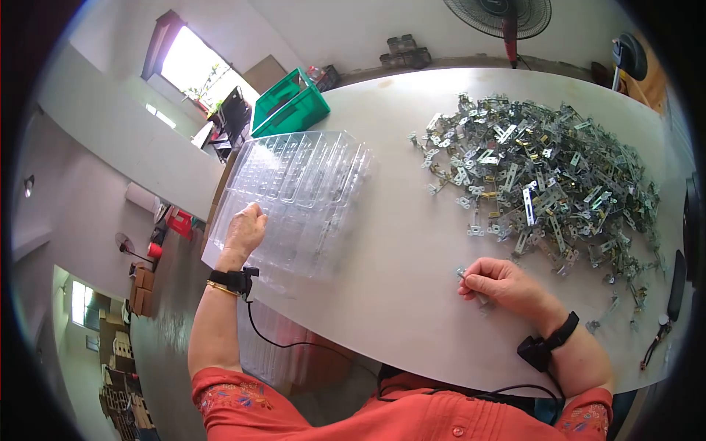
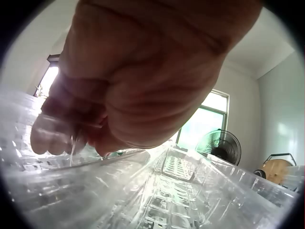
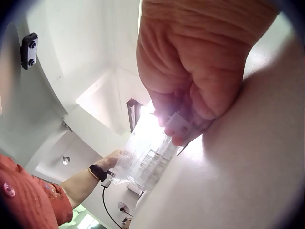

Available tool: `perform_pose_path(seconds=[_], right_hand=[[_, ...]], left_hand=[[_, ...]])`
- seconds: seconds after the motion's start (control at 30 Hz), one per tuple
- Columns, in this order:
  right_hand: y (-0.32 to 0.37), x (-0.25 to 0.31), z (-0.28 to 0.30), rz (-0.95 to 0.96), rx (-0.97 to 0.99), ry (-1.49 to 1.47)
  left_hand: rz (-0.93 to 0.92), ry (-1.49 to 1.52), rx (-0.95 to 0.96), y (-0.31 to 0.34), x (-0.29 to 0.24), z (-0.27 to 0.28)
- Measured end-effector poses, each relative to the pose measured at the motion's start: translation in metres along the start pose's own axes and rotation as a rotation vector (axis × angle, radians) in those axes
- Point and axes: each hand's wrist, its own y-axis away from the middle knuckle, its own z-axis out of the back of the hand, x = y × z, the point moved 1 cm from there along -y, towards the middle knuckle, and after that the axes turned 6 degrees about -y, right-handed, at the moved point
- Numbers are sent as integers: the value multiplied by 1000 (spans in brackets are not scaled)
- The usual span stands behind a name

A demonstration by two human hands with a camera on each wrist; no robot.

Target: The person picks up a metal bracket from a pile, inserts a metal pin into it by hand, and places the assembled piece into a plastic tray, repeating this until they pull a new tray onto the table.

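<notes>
Our right grip [image 1: 504, 283] pinches a small silver metal bracket [image 1: 462, 273], well right of the clear plastic tray [image 1: 309, 184] our left grip [image 1: 245, 228] clasps.

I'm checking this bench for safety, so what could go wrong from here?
The trays sit at the edge of the table under the left hand; a tug might slide them off. The small part pinched in the fingers of the right hand could slip. Strays from the pile near the front edge may drop.
</notes>
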Motion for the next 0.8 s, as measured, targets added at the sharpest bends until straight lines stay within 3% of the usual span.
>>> perform_pose_path(seconds=[0.8], right_hand=[[-1, 1, 2, -46, 22, -10]], left_hand=[[99, 54, 208, -41, 5, -39]])
